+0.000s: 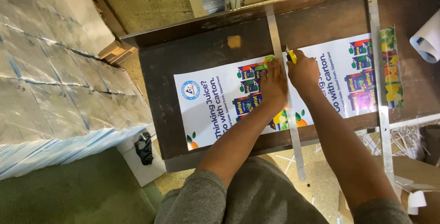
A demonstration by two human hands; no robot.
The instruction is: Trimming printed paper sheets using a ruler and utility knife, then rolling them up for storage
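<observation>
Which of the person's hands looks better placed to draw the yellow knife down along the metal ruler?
Probably the right hand: it grips the yellow knife at the metal ruler. The left hand lies flat, pressing the ruler onto the printed sheet.

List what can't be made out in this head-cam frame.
Head view:
- Yellow cutter: blade hidden by the right hand.
- Metal ruler: middle covered by the left hand.
- Printed sheet: centre hidden under both hands.
- Paper roll: cut off by the right edge.
</observation>
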